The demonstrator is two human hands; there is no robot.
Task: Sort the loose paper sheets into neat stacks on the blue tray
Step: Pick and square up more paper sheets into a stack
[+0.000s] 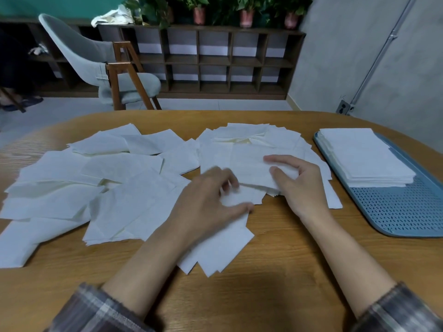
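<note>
Table: rounded wooden table [275, 279] across the foreground.
Chair: pale grey shell chair [79, 44] on brown wooden legs, beyond the table.
Shelving: dark cubby shelf [215, 61] along the back wall, topped by potted plants [247, 13] and a crumpled cloth [112, 16].
Walls: teal wall [48, 6] behind, grey wall [335, 56] at right, where a conduit [383, 49] runs down to a socket [345, 107].
Floor: pale tiles [215, 104].
</note>
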